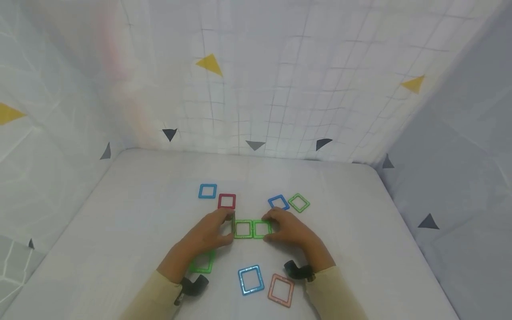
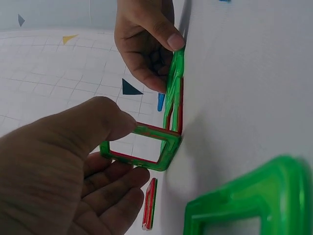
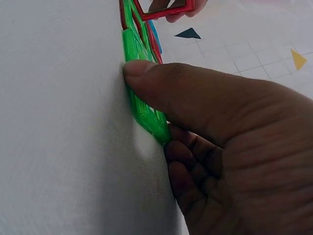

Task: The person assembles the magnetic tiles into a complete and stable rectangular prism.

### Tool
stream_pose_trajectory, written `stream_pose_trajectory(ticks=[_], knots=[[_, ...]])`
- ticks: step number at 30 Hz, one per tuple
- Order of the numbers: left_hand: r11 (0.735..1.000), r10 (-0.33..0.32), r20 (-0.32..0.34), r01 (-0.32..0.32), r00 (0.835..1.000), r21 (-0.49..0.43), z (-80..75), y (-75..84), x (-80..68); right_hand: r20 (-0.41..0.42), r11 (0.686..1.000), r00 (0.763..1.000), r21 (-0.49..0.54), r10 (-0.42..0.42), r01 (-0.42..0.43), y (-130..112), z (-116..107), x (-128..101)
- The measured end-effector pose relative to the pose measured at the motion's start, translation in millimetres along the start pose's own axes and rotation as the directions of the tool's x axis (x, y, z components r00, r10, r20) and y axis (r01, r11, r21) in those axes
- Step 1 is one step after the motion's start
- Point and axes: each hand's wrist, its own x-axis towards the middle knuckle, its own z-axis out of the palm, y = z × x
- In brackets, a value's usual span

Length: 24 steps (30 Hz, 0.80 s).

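Two green square magnetic tile frames lie flat side by side: a left tile and a right tile. At the left tile's outer edge, another green tile stands upright on its side, looking red from the right wrist view. My left hand pinches this standing tile between thumb and fingers. Its lower edge meets the flat pair; whether it is joined there I cannot tell. My right hand holds the right tile by its outer end, thumb on the near corner and fingers at the far one.
Behind the hands lie a light blue tile, a red tile, a blue tile and a green tile. Nearer are another green tile, partly under the left wrist, a blue tile and a pink tile.
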Motion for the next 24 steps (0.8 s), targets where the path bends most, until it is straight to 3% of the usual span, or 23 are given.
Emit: stream_pose_trajectory(ticks=[9, 24], knots=[[0.999, 0.037, 0.019, -0.037, 0.999, -0.026, -1.8, -2.7, 1.4, 0.008, 1.0, 1.0, -0.012, 0.003, -0.002, -2, -1, 0], [0.995, 0.035, 0.044, -0.031, 0.998, -0.093, 0.8, -13.9, 7.0, 0.006, 0.999, 1.0, -0.051, 0.013, -0.013, -9, -6, -1]])
